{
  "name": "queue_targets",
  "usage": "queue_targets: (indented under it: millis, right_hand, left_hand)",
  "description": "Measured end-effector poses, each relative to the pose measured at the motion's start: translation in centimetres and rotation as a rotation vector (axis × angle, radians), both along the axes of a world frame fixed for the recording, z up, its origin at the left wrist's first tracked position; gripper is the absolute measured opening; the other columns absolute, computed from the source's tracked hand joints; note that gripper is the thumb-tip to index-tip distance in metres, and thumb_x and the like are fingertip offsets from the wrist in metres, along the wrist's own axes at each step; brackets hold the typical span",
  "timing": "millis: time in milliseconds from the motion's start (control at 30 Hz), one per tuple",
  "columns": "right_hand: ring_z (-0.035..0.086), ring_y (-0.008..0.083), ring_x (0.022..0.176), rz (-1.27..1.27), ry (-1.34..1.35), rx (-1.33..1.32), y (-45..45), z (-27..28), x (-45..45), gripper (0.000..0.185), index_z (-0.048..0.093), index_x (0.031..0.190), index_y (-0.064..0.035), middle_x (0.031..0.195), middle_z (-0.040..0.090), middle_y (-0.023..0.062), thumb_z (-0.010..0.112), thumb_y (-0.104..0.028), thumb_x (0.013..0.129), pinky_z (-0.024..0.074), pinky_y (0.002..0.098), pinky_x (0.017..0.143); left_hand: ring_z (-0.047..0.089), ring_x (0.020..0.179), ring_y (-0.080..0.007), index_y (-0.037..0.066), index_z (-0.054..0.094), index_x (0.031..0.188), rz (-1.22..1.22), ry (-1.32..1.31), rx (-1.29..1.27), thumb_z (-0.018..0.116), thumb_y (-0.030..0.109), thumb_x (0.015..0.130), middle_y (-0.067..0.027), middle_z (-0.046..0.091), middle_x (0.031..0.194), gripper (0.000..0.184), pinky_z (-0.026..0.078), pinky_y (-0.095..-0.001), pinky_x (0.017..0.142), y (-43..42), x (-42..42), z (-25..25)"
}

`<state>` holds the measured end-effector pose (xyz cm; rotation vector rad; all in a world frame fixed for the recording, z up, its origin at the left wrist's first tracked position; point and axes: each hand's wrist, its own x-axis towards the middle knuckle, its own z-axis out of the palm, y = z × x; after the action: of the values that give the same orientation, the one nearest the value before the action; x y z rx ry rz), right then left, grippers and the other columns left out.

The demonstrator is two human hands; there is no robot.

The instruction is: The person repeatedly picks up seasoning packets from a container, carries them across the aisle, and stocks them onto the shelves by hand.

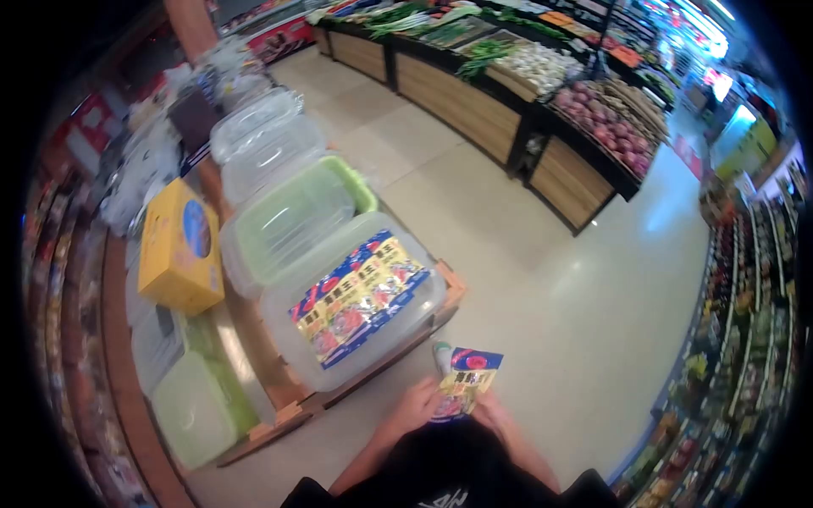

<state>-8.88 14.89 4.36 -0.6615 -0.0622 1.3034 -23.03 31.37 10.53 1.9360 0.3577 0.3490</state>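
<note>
We hold one flat packet (466, 383) upright in front of us, low over the floor (576, 330), its blue top edge pointing away from our body. Our left hand (417, 403) is mostly closed, its fingers curled on the packet's left edge, and our right hand (489, 410) is nearly closed too, gripping the lower right edge. Just beyond the packet, to the left, part of a shoe (441, 356) shows

Ahead and to the left of our hands, a row of similar packets (360, 296) lies overlapping on a clear plastic tub (415, 317), well apart from the one we hold. Behind it, farther from us, sit a green tub (360, 190) and more clear containers (271, 157) on a wooden stand (292, 415). A yellow box (174, 245) stands on the far left. Beyond our hands, across the aisle, red onions (605, 127) and white bulbs (542, 66) fill the produce stands (457, 106), and stocked shelves (745, 339) curve along our right
</note>
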Motion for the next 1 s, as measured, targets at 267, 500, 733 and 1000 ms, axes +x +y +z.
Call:
queue_targets:
  millis: [267,500,733,1000]
  right_hand:
    - [0.048,0.03,0.122,-0.157,-0.022,-0.21,-5.4,1.2,-1.4,0.052,0.033,0.137,-0.0023,0.135,0.046,0.0148,0.049,-0.03,0.096,0.0382,0.0455,0.104]
    - [0.052,0.0238,0.114,-0.12,-0.09,-0.248,-8.1,5.0,2.6,0.045,0.037,0.134,-0.0002,0.13,0.05,0.014,0.045,-0.028,0.099,0.0413,0.0398,0.1]
    - [0.058,0.0189,0.102,-0.268,-0.272,-0.417,-14.2,7.2,8.3,0.038,0.049,0.122,0.005,0.116,0.06,0.0129,0.05,-0.023,0.097,0.0478,0.0334,0.089]
    - [0.059,0.0154,0.096,-0.291,-0.425,-0.434,-23.0,7.8,15.7,0.038,0.056,0.117,0.0037,0.108,0.064,0.0095,0.058,-0.025,0.093,0.0481,0.031,0.084]
  left_hand:
    - [0.057,0.073,-0.0357,-0.005,0.059,0.093,-0.126,-0.122,-0.001,0.056,0.011,0.089,-0.0197,0.055,0.083,0.017,0.045,-0.0379,0.066,-5.2,1.1,2.1]
    - [0.064,0.082,-0.0286,-0.006,0.061,0.099,-0.095,-0.079,-0.013,0.051,0.013,0.092,-0.0189,0.063,0.094,0.022,0.049,-0.0329,0.069,-7.6,4.4,3.5]
    - [0.058,0.085,-0.0136,-0.005,0.058,0.107,-0.074,0.21,-0.407,0.047,0.023,0.097,-0.0109,0.065,0.095,0.032,0.047,-0.0302,0.076,-12.6,11.0,2.5]
    - [0.056,0.097,-0.0127,-0.002,0.056,0.116,-0.268,0.315,-0.6,0.041,0.034,0.1,-0.0068,0.062,0.107,0.042,0.045,-0.0292,0.086,-19.4,20.7,-2.7]
